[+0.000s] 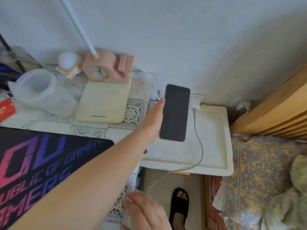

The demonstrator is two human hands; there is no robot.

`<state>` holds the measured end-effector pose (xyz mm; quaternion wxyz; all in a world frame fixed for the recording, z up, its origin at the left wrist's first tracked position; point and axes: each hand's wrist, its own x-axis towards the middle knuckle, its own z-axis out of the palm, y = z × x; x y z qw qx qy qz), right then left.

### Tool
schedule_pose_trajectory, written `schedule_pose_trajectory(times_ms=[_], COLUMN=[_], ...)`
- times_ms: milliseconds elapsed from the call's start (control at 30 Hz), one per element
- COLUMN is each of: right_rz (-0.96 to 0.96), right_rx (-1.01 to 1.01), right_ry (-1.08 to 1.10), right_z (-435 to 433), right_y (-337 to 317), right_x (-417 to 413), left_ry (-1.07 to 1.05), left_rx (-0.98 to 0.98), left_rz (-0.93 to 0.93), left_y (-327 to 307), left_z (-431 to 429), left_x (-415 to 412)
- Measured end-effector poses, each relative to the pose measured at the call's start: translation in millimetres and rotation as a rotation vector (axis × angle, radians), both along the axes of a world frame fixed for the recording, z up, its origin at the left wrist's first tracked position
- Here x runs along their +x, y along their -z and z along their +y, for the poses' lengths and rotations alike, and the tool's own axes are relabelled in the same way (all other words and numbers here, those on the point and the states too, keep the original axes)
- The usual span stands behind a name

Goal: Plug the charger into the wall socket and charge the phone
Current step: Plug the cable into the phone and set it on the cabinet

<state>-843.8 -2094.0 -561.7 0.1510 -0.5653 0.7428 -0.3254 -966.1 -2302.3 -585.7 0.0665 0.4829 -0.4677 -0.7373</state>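
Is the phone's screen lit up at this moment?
No, the phone, held by the left hand above the white tray, shows a uniformly dark screen.

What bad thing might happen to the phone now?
The black-screened phone in its pale case is gripped only along one edge by the left hand, so it might slip onto the white plastic tray. The thin grey charging cable droops off the tray's front edge near the right hand, which could snag it.

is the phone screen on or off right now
Off, as far as the view shows: the phone, held by the left hand, has a uniformly black screen with nothing displayed.
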Motion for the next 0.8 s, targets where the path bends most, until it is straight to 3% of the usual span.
schedule_pose_trajectory(times_ms=[167, 367, 800], right_rz=[0.010, 0.018, 0.110], right_rx=[0.063, -0.014, 0.067], right_ry=[-0.036, -0.041, -0.097], right_z=[-19, -28, -62], right_y=[-1, 4, 13], right_x=[29, 44, 74], left_ry=[0.025, 0.022, -0.122], left_rx=[-0.038, -0.053, -0.051], left_rz=[0.031, 0.048, 0.051], left_y=[-8, -33, -56], left_z=[-8, -14, -50], left_x=[7, 26, 78])
